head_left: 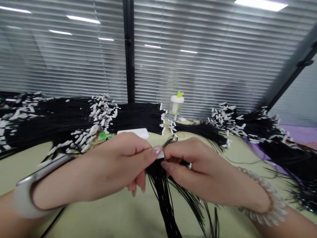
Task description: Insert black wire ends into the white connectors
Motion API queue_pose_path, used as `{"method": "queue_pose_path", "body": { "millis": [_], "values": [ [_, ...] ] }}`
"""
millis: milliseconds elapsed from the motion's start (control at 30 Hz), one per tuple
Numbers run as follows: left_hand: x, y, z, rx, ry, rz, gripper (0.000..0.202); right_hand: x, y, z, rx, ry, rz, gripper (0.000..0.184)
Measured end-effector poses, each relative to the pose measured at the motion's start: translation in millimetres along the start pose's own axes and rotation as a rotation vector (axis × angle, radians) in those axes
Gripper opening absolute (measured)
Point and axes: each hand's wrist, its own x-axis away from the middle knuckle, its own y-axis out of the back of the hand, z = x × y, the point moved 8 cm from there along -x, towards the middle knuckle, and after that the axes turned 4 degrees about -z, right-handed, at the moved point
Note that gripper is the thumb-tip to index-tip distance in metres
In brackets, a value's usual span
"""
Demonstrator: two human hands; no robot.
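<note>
A bundle of thin black cables (163, 198) hangs down the middle of the view, its loose ends spreading toward the near edge. Around the top of it sits a small white label (160, 155) with dark print. My left hand (121, 165) pinches the label and cable top between thumb and fingers. From the other side, my right hand (195, 165) closes on the same spot, thumb and forefinger at the label's edge. What lies under the right fingers is partly hidden. A few more black cables trail below my right hand.
Piles of black cables (66, 112) with white ends lie along the back and left. More cable bundles (292, 155) rest on purple material at the right. A lidded clear cup (176, 107) and a white flat case (135, 133) stand behind my hands on the pale green table (119, 215).
</note>
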Motion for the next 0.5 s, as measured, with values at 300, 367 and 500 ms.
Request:
{"method": "queue_pose_path", "body": {
  "millis": [300,367,500],
  "values": [
    [-2.0,-3.5,8.2,0.176,0.1,0.039,0.039,-1.6,1.3,-0.8,0.048,-0.052,-0.059,0.012],
    [-1.5,-3.4,9.1,0.204,0.127,0.041,0.037,-1.1,-0.2,-2.0,-0.013,-0.089,-0.073,0.01],
    [-2.4,-2.2,4.0,0.211,0.123,0.04,0.037,0.7,-3.7,-6.5,-0.197,-0.167,-0.084,0.009]
  ]
}}
